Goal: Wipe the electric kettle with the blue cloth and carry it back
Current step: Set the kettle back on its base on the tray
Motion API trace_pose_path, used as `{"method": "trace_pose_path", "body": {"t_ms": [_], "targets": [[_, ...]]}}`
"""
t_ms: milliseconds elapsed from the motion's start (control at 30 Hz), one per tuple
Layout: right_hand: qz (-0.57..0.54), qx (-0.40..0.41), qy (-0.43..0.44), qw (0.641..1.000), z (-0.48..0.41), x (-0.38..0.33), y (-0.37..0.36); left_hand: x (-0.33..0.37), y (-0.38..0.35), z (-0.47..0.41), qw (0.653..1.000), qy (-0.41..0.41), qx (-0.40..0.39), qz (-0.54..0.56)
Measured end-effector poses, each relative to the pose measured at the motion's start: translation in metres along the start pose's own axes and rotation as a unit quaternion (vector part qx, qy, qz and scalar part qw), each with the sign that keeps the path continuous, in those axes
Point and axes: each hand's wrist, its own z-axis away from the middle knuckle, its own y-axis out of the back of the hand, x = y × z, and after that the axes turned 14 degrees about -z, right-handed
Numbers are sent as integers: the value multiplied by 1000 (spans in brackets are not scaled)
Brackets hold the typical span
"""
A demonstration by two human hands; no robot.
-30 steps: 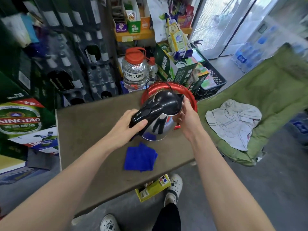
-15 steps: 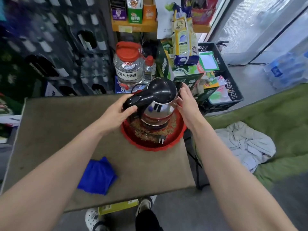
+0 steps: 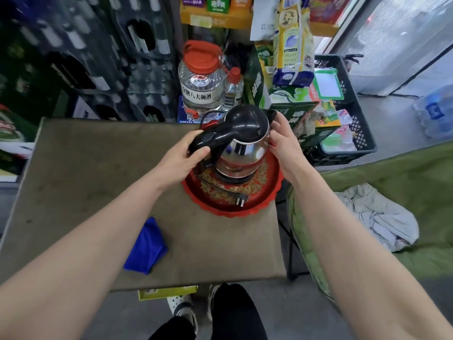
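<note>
- We are closing our left hand (image 3: 180, 163) in a grip on the kettle (image 3: 241, 143) handle.
- Our right hand (image 3: 285, 146) is pressing its far-right side.
- The kettle is sitting in the red tray (image 3: 267, 200) on the bench (image 3: 98, 173).
- The blue cloth (image 3: 147, 246) is lying near-left.

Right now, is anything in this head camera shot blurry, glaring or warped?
Head view: wide-angle bending curves the table edges and stretches both forearms; the dark crates at upper left are smeared by blur; daylight washes out the doorway at upper right; the kettle body shows bright reflections, while both hands, left and right, stay fairly sharp.
</note>
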Motion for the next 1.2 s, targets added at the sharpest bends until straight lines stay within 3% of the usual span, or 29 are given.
{"method": "trace_pose_path", "body": {"t_ms": [233,500,733,1000,1200], "targets": [[94,-103,-65,988,-20,-13,10,5,-11,1,997,54,20,42],[193,-208,-38,958,-45,-27,25,20,-47,21,989,112,74,67],[244,-259,-4,934,-49,-23,33,34,-78,41,983,124,137,12],[164,-267,-36,949,-51,-27,44,52,-99,44,972,131,189,47],[190,-360,-45,912,-82,-42,37,58,-117,39,954,173,226,92]]}}
